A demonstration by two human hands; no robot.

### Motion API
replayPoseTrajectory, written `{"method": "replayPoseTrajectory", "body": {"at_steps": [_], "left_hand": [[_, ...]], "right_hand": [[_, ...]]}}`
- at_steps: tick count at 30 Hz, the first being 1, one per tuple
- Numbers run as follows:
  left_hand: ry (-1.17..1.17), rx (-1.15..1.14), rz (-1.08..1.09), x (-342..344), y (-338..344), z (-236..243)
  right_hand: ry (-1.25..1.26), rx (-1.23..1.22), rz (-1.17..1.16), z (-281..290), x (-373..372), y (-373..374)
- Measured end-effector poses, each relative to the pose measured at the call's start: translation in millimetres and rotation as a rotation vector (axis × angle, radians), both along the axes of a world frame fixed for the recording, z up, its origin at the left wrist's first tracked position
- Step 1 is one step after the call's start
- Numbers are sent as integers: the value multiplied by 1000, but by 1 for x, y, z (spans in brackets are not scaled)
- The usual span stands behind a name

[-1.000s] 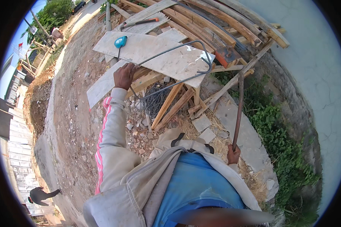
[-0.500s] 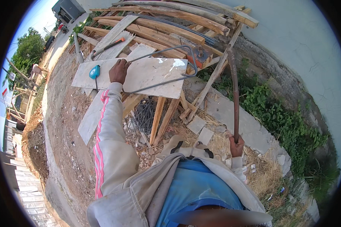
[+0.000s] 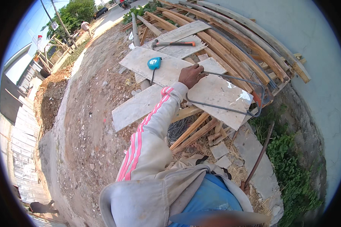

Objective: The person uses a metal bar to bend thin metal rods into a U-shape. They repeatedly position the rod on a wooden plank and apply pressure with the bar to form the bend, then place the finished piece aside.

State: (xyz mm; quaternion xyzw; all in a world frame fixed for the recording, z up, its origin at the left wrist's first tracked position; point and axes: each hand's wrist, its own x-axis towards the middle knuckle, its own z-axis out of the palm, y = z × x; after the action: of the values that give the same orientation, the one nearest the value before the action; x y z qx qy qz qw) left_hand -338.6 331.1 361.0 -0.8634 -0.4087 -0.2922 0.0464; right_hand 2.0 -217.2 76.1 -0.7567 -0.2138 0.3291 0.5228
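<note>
My left hand (image 3: 192,75) is closed around one end of a bent steel bar (image 3: 233,77). The bar forms an open, roughly rectangular loop lying over a pale wooden board (image 3: 212,94). My right hand (image 3: 245,188), partly hidden by my jacket, grips the lower end of a long brown metal rod (image 3: 260,155), which leans with its far end up and to the right. Left of my left hand, a teal tape measure (image 3: 154,63) rests on the board. Beyond it lies a hammer (image 3: 174,44) with an orange and black handle.
A stack of long timbers (image 3: 231,49) and poles runs beside the pale wall (image 3: 310,45). Green plants (image 3: 280,166) grow along its base. Below the boards are coiled wire (image 3: 180,128) and wooden supports (image 3: 195,134). Rubble-strewn ground (image 3: 91,136) stretches to the left.
The view has turned, shifting the boards rightward in the picture. The brown rod has gone from nearly upright to slanting, its upper end lower. My left hand still grips the bent bar.
</note>
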Motion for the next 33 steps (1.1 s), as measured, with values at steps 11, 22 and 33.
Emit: {"method": "replayPoseTrajectory", "body": {"at_steps": [11,22,33], "left_hand": [[143,88,-154,71,88,-6],[223,-1,-297,136,147,-8],[451,-43,-140,157,186,-58]], "right_hand": [[-109,72,-79,60,-17,59],[-242,-192,-312,84,-79,1],[-346,-405,-426,111,-137,-31]]}}
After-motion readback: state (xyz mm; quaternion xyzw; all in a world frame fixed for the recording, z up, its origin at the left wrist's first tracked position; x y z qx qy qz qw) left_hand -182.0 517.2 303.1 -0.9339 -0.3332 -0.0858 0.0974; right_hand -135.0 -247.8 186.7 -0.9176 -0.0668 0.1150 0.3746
